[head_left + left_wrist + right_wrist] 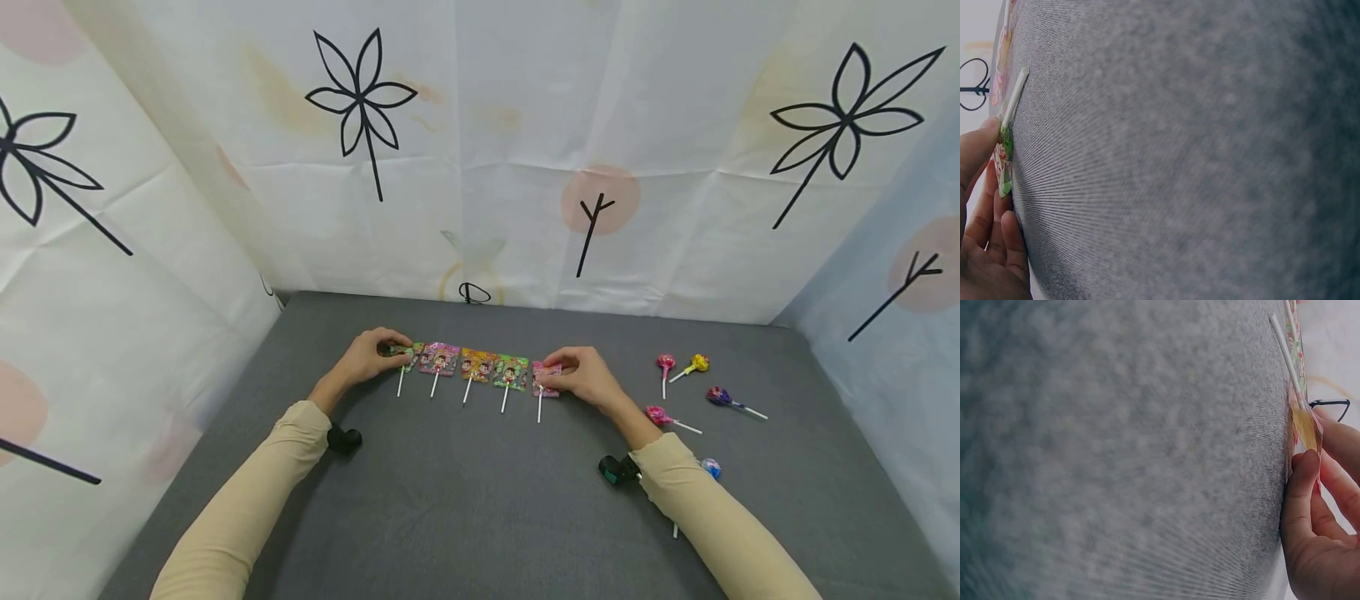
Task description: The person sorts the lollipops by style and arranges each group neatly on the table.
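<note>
Several flat lollipops in printed wrappers lie in a row on the grey table, sticks toward me. At the row's left end, my left hand (367, 356) pinches a green-wrapped lollipop (416, 356) by its wrapper, the thumb on its near side in the left wrist view. My right hand (591, 377) pinches the pink-wrapped lollipop (537, 372) at the right end between thumb and fingers; its candy looks yellowish in the right wrist view. Between the hands lie a purple-pink lollipop (447, 358), an orange lollipop (476, 360) and another green lollipop (512, 368).
Right of the row lie loose ball lollipops: a red-pink one (665, 361), a yellow one (700, 362), a dark purple one (718, 396) and a pink one (657, 414). A blue one (711, 468) is partly hidden by the right sleeve. Patterned cloth (510, 125) stands behind the table.
</note>
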Tool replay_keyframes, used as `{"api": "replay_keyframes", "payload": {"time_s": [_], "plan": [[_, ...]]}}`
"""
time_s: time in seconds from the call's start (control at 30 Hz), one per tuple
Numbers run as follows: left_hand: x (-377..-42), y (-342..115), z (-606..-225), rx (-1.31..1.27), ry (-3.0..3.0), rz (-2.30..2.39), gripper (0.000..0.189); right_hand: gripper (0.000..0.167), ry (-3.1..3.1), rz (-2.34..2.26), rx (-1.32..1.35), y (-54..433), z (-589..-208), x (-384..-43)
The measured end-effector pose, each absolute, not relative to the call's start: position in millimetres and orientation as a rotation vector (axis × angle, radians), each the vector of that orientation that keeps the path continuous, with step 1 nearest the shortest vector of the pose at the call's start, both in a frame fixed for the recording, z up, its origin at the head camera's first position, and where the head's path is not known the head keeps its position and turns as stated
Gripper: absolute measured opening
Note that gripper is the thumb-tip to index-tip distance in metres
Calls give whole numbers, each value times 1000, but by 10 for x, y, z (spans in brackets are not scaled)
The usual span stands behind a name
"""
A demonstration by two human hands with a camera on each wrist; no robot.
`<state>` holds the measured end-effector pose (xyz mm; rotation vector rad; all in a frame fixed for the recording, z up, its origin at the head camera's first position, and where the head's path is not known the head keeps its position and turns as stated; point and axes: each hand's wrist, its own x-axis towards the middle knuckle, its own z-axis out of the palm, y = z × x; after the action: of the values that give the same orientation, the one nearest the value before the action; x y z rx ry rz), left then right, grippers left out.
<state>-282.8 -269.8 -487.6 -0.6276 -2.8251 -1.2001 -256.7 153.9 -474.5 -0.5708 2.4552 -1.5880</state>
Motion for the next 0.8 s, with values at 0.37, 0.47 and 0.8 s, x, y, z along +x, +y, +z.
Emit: {"api": "replay_keyframes", "payload": {"time_s": [0.37, 0.47, 0.8], "plan": [[-2844, -2699, -4905, -628, -2821, -1189, 24, 29, 2596, -1456, -628, 1527, -4761, -2608], [-2847, -2702, -4908, -633, -2824, -1191, 24, 28, 2645, -1414, -623, 1524, -4776, -2611], [-2838, -2710, -4886, -652, -2819, -1208, 25, 30, 2662, -1371, -600, 1555, -4775, -2633]]}}
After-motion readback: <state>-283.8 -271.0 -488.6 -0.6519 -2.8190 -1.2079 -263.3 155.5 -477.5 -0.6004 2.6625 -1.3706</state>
